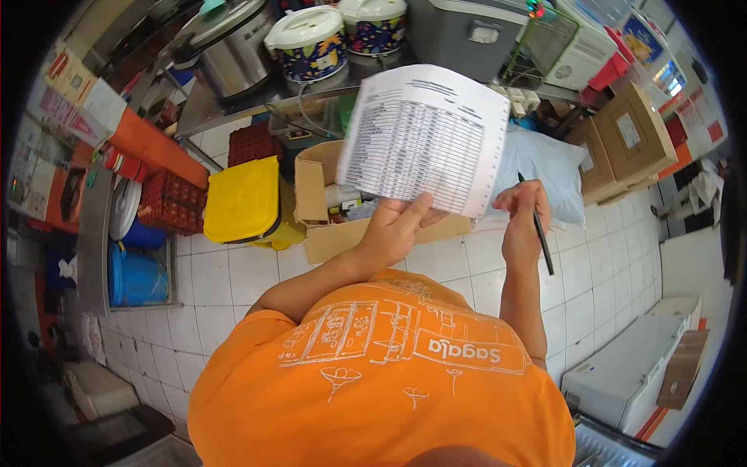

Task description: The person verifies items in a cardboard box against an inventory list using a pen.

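My left hand (398,229) grips the lower edge of a printed sheet of paper (424,140), thumb on the front and fingers behind it. Rows and columns of a table cover the sheet, too small to read. In my right hand (523,218) is a black pen (542,240), its tip up by the paper's right side and its end angled down to the right. The pen does not touch the sheet. Beneath the paper, an opened cardboard box (313,194) with mixed items inside is partly hidden.
A yellow lidded bin (245,201) stands left of the box. Behind are a steel counter (204,115) with patterned rice cookers (307,47) and a grey cooler (478,35). To the right lie a pale blue bag (548,175) and cardboard boxes (632,132); a white chest (622,370) sits lower right.
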Tool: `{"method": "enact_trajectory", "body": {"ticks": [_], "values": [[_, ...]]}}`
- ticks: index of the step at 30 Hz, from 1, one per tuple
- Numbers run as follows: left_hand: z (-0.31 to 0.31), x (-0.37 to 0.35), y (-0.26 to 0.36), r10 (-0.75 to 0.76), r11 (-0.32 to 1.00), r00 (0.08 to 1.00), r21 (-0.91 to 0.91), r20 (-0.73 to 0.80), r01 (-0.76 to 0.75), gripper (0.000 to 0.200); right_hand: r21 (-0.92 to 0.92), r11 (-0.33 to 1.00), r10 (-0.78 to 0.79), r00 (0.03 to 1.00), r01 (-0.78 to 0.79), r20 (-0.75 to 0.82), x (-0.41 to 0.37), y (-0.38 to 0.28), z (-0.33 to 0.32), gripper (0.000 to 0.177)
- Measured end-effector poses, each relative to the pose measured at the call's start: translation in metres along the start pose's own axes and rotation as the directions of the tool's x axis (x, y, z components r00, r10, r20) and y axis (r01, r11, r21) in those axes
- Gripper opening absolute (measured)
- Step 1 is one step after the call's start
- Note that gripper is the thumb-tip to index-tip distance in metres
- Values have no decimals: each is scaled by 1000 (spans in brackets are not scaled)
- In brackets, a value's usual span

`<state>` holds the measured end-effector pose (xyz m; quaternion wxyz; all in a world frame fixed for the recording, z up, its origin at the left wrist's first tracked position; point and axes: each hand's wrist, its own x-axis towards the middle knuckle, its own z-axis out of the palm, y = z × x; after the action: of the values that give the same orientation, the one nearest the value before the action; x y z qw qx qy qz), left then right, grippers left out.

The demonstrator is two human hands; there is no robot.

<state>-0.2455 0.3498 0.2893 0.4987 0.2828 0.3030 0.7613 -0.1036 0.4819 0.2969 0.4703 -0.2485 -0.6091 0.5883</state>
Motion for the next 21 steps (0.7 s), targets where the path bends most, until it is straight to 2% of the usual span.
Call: {"method": "enact_trajectory", "body": {"ticks": [1, 2, 3, 4, 5, 7, 8, 9, 10, 13, 18, 21], "values": [[-6, 0, 3, -7, 1000, 999, 30, 33, 6, 30, 8, 1000, 2, 1000, -2, 22, 1, 2, 10, 17], [-12, -1, 7, 8, 999, 1000, 35, 19, -9, 30, 75, 995, 62, 995, -68, 83, -1, 3, 22, 20], [-18, -2, 11, -44, 988, 999, 152, 32, 38, 29, 136, 981, 118, 982, -138, 146, -2, 3, 34, 24], [-25, -3, 16, -100, 960, 994, 268, 39, 86, 28, 199, 953, 202, 969, -229, 145, -4, -3, 51, 31], [-32, -5, 23, -88, 959, 996, 273, 30, 76, 28, 203, 952, 199, 967, -229, 160, -2, 0, 58, 31], [-51, -8, 41, 141, 907, 988, 390, 70, -157, 28, 109, 981, 142, 979, -158, 145, 5, 8, 72, 34], [-61, -7, 51, 152, 902, 986, 398, 63, -164, 28, 89, 989, 104, 982, -119, 157, 9, 12, 81, 33], [-72, -5, 60, 175, 975, 984, 142, -36, -169, 29, 96, 988, 101, 980, -119, 171, 13, 11, 91, 33], [-81, -3, 69, 173, 974, 976, -124, -134, -190, 30, 65, 989, 119, 979, -132, 166, 16, 8, 103, 32], [-104, 0, 88, 206, 970, 952, -77, -228, -229, 31, 50, 990, 123, 977, -134, 176, 24, 12, 128, 32], [-144, -4, 124, 258, 955, 942, -90, -216, -282, 32, -37, 998, 64, 977, -58, 202, 31, 20, 180, 33], [-160, -7, 145, 258, 953, 941, -102, -220, -285, 32, -18, 998, 58, 978, -55, 199, 33, 26, 205, 34]]}}
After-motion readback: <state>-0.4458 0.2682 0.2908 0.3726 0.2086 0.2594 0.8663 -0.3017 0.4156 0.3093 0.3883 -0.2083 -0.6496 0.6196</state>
